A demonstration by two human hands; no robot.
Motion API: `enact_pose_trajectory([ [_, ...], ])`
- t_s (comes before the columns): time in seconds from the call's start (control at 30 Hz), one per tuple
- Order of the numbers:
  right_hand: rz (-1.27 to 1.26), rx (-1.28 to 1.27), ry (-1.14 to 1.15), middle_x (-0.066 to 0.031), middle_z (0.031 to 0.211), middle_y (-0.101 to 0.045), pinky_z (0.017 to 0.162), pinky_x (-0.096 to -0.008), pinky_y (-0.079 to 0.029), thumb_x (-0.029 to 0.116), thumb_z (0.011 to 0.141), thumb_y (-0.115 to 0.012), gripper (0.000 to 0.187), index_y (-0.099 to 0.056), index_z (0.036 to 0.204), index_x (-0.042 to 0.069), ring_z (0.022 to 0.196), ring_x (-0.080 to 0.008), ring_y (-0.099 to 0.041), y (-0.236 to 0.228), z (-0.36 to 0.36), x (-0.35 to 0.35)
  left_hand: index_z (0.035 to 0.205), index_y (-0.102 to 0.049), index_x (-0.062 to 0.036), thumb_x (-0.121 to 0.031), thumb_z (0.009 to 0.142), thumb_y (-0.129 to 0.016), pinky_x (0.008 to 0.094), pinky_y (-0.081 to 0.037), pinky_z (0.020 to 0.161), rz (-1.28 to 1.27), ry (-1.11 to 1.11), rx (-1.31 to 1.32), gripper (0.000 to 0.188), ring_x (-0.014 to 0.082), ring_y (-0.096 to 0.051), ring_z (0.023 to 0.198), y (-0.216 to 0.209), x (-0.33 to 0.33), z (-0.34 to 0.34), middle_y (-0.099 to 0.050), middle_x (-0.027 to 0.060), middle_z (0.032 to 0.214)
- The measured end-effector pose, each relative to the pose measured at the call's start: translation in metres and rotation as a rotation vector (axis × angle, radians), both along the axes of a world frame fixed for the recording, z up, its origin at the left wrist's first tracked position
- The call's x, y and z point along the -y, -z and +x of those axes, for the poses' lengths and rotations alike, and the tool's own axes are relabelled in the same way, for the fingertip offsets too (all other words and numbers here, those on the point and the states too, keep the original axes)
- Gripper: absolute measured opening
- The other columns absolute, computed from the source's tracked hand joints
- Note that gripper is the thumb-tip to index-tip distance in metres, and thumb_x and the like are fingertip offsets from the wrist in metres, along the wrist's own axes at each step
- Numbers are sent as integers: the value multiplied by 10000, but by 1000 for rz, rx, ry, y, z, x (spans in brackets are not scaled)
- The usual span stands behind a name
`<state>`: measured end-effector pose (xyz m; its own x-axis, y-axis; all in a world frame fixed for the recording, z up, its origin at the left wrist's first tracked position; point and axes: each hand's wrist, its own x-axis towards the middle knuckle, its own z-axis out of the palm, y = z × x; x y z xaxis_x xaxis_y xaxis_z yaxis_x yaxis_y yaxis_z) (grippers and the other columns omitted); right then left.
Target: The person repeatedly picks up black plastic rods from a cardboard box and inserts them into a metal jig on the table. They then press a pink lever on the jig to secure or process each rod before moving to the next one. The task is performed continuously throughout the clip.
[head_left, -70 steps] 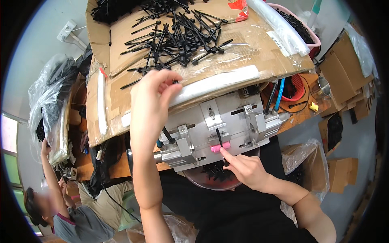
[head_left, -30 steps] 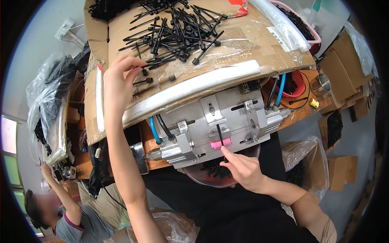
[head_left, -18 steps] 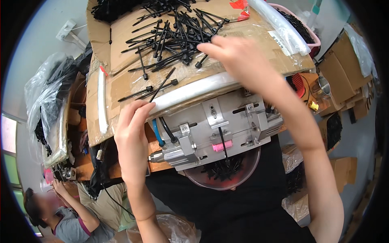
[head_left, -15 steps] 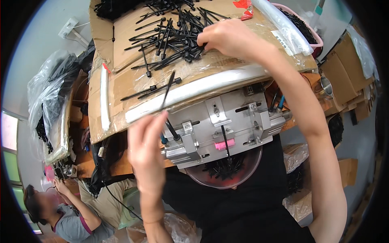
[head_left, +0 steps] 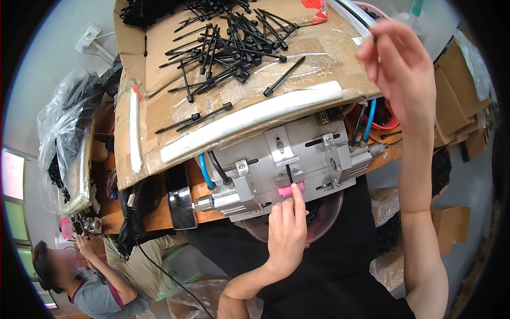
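Observation:
My left hand point(head_left: 287, 228) lies over the front of a metal clamping fixture point(head_left: 260, 186). Its index finger is stretched out, its tip on a pink block point(head_left: 287, 190) and the thin black rod point(head_left: 288, 171) set in the fixture. The other fingers are curled, and the rod's near end is hidden under them. Raised at the far right, my right hand point(head_left: 401, 69) is slightly blurred and pinches a slim black rod point(head_left: 355, 13) pointing up and left. Several black pins with thick heads point(head_left: 239, 53) lie in a loose pile on the cardboard point(head_left: 170, 106).
A bowl point(head_left: 324, 223) sits below the fixture, partly hidden by my left hand. Blue hoses point(head_left: 205, 173) and black hoses run to the fixture. At its left lies a dark shiny flat object point(head_left: 181, 204). A co-worker point(head_left: 101, 287) sits at lower left; cardboard boxes point(head_left: 459, 90) stand at right.
My left hand has come from the fixture's left side onto the pink block; the rod it held no longer shows. My right hand has moved from the pile to the right, carrying a black rod.

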<state>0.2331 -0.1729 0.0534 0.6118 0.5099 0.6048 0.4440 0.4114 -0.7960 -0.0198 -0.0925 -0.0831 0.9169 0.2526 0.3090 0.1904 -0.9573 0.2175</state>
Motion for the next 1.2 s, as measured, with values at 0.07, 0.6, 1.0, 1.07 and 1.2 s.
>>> enact_pose_trajectory([
  [0.07, -29, 86, 43, -122, 923, -709, 482, -157, -417, -3, 930, -597, 101, -623, 1027, -17, 718, -43, -602, 19, -29, 13, 1397, -457, 67, -86, 865, -658, 333, -457, 780, -23, 4, -9, 589, 239, -527, 895, -2, -2, -1, -540, 98, 969],
  [0.6, -566, 481, 132, -49, 634, -502, 498, -324, -431, 83, 766, -781, 667, -513, 1367, -32, 550, -180, -522, 166, -162, 17, 917, -651, -15, -152, 823, -732, 355, -434, 738, -213, -121, 251, 185, 257, -523, 774, -99, -134, 86, -553, 106, 805],
  [1.0, -631, 1110, 392, -114, 778, -671, 579, -372, -531, 87, 834, -646, 155, -674, 974, 26, 719, -265, -689, 34, -14, -92, 912, -672, -48, 56, 683, -766, 376, -473, 777, -259, -104, 351, 269, 282, -575, 849, -34, -25, -20, -632, 101, 928],
  [1.07, -888, 1043, 99, -141, 918, -703, 704, -403, -529, 159, 877, -636, 155, -690, 1005, 92, 791, -342, -667, 24, 12, -115, 1219, -630, -14, 60, 688, -770, 366, -469, 766, -325, -31, 277, 554, 286, -562, 855, -16, -6, -22, -616, 112, 921],
  [1.2, -566, 829, 93, -130, 979, -724, 685, -341, -550, 68, 861, -657, 137, -683, 986, 18, 790, -244, -698, 25, 18, -101, 1385, -476, 60, 35, 735, -753, 382, -450, 772, -310, 17, 157, 708, 291, -525, 870, 3, 6, -13, -579, 121, 945],
])
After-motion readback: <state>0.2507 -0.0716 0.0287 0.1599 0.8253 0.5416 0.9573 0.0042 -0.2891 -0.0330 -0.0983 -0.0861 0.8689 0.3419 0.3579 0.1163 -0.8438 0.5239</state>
